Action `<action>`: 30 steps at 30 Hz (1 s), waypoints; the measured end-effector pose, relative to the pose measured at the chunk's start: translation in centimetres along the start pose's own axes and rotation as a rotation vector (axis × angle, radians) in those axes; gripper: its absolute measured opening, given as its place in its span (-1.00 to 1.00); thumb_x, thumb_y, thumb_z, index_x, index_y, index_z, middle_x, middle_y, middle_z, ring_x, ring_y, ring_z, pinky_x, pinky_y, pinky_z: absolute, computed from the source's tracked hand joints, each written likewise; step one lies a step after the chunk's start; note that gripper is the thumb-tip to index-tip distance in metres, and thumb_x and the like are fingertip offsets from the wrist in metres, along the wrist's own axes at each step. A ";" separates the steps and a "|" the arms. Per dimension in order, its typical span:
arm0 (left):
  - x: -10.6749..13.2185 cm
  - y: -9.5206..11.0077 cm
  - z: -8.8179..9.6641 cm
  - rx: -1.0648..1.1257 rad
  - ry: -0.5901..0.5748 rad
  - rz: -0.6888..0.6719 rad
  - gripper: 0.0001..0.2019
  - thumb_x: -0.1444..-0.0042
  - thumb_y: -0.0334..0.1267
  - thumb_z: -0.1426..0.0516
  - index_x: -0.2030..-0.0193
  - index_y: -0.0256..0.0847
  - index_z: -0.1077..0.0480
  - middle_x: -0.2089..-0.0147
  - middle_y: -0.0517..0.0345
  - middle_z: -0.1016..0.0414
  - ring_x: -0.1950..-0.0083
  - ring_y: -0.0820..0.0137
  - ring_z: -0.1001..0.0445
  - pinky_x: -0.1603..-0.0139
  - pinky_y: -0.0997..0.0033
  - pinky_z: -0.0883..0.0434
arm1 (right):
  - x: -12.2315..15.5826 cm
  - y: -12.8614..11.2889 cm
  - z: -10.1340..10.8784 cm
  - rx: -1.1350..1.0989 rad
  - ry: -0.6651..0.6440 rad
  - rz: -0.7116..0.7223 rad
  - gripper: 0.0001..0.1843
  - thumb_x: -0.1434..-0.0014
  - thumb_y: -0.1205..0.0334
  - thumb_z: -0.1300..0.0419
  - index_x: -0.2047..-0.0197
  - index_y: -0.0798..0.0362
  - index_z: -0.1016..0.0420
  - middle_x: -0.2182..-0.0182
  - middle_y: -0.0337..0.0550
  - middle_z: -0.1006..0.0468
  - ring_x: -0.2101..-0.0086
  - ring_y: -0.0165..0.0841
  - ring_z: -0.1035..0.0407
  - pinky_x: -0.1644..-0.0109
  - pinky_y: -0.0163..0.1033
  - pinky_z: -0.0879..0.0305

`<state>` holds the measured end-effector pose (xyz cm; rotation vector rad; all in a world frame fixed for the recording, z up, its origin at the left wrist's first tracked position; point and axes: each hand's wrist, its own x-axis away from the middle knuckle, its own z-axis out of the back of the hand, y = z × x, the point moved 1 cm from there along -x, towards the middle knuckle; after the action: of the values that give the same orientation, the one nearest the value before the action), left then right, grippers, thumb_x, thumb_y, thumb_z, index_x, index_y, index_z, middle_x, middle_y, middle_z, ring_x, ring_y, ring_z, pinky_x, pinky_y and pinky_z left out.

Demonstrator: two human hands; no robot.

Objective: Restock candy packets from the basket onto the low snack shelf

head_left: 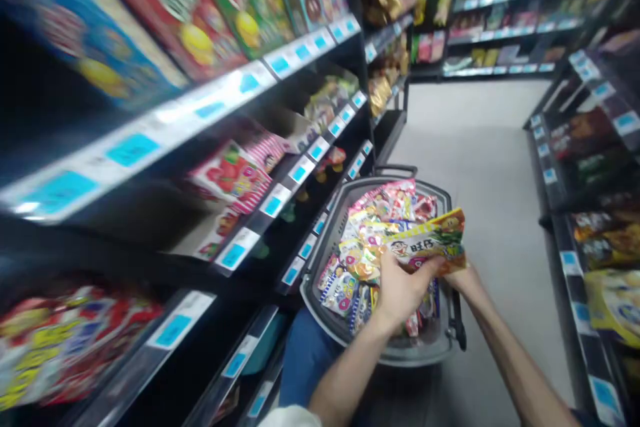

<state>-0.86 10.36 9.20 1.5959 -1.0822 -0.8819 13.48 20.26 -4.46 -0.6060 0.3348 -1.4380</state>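
Observation:
A yellow candy bag (425,240) with a cartoon face and Chinese lettering is held over the basket between both of my hands. My left hand (407,283) grips its lower left edge, thumb across the front. Partly behind the bag, my right hand (457,273) holds its right end, most of its fingers hidden. Below sits a grey shopping basket (323,323), filled with many small colourful candy bags (343,287). The basket's dark handle (457,327) hangs down at its right side.
Shelves with blue price tags (133,150) run along the left, carrying boxed snacks (220,7) above and a pink strawberry candy bag (233,173) lower down. More packaged goods (613,303) line the right side. The pale floor aisle (480,140) leads to back shelves (500,33).

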 end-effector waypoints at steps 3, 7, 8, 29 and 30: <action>-3.1 2.8 3.2 -0.117 -0.019 -0.065 -0.63 0.13 -0.15 -0.43 0.21 -0.29 -0.53 0.16 -0.04 -0.65 0.14 0.20 -0.62 0.02 0.22 -0.56 | 0.7 -1.8 -0.3 0.012 0.037 -0.196 -0.20 -0.31 0.05 -0.02 -0.47 0.14 0.22 -0.18 0.28 -0.43 -0.04 0.10 -0.48 -0.03 0.07 -0.42; -8.4 7.9 8.6 -0.169 0.152 -0.300 -0.63 0.06 -0.11 -0.39 0.17 -0.30 -0.51 0.14 -0.05 -0.63 0.12 0.23 -0.60 -0.02 0.22 -0.52 | 1.8 -2.9 -0.6 0.137 0.037 -0.269 -0.27 -0.33 0.03 0.01 -0.36 0.35 0.12 0.01 0.38 -0.51 0.05 0.19 -0.50 0.02 0.11 -0.40; -9.8 9.3 9.7 -0.153 0.191 -0.365 -0.62 0.06 -0.11 -0.39 0.17 -0.29 -0.50 0.14 -0.02 -0.62 0.12 0.25 -0.60 -0.01 0.24 -0.51 | 1.9 -2.9 -0.7 0.156 0.039 -0.250 -0.29 -0.34 0.02 0.02 -0.34 0.36 0.10 0.02 0.38 -0.51 0.05 0.18 -0.50 0.02 0.10 -0.40; -31.5 18.9 16.2 -1.277 -0.187 -0.931 -0.56 -0.12 -0.58 0.07 -0.06 -0.29 -0.43 -0.27 -0.06 -0.42 -0.37 0.33 -0.27 -0.42 0.21 -0.19 | 1.9 -3.1 -0.9 0.114 0.115 -0.208 -0.43 -0.34 0.14 0.05 -0.30 0.29 0.03 0.01 0.32 -0.53 0.09 0.10 -0.52 0.08 0.07 -0.40; -32.2 18.9 16.5 -1.269 -0.148 -0.871 -0.50 -0.07 -0.61 0.08 -0.11 -0.30 -0.41 -0.29 -0.06 -0.40 -0.37 0.32 -0.27 -0.42 0.23 -0.21 | 1.9 -3.1 -0.8 0.118 0.106 -0.208 -0.43 -0.35 0.14 0.06 -0.30 0.30 0.05 0.00 0.32 -0.52 0.09 0.10 -0.52 0.08 0.06 -0.40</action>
<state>-31.21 32.96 24.49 0.8055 0.2708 -1.7753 10.69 18.15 -3.08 -0.4806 0.2738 -1.6809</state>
